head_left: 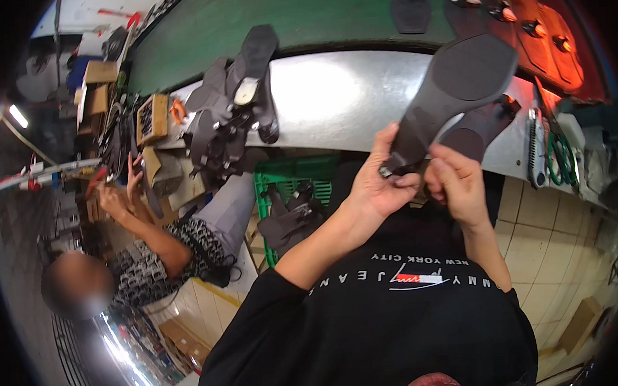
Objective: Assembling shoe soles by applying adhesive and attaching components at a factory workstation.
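Note:
My left hand is closed round the narrow end of a dark sandal sole, held tilted over the metal worktop edge. The sole's broad end points away to the upper right. A small shiny bit shows by my left fingers. My right hand is just to the right of it, thumb and fingers pinched together close to the sole's edge. What lies in that pinch, if anything, is too small to tell. Another dark sandal rests on the metal behind the held sole, partly hidden by it.
A pile of dark sandals sits left on the metal worktop. Beyond runs a green belt, with several soles under orange light. Scissors and a cutter lie right. A green crate holds sandals. A co-worker sits left.

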Demonstrator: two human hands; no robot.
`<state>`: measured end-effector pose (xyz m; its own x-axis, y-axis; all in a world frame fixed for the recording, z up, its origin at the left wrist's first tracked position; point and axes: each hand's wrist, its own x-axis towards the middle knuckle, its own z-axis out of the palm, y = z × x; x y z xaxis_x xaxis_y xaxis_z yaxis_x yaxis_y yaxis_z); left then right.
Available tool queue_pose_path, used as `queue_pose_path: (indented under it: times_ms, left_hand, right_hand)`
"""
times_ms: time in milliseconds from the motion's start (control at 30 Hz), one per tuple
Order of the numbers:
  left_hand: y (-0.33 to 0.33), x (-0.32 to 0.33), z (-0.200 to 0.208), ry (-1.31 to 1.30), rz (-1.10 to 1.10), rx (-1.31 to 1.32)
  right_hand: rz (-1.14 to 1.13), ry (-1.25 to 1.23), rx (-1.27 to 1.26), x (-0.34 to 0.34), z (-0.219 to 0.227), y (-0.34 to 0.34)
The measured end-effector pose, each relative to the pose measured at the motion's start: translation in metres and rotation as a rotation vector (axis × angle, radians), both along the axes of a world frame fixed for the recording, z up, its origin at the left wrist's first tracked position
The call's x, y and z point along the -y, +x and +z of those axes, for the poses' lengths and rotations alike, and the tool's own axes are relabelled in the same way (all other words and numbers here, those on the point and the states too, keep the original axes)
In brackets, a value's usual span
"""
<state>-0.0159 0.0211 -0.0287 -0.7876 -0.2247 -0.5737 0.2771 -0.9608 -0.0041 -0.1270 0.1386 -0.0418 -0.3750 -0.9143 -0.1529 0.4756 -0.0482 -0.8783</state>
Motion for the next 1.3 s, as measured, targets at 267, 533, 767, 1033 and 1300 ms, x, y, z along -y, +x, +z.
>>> queue_pose_path:
  times_ms: [267,533,767,1033,1300]
  left_hand:
    - [-0.008,-0.005,0.002,-0.796,0.273,0.333]
    - [-0.002,0.008,0.002,-1.089,0.313,0.480]
    - [0.004,0.019,0.004,-0.952,0.379,0.532]
    - [-0.001,0.016,0.009,-0.827,0.234,0.526]
    - [-0.001,0.021,-0.008,-0.528,0.208,0.417]
  right_hand:
    - [0.316,0.176,0.184,-0.002,0.017,0.008]
    - [0.201,0.128,0.517,0.006,0.016,0.011]
    - [0.254,0.183,0.163,-0.008,0.032,0.005]
    - [-0.064,-0.002,-0.883,0.012,0.017,0.026]
    - [0.021,-0.259,-1.023,0.004,0.018,0.040]
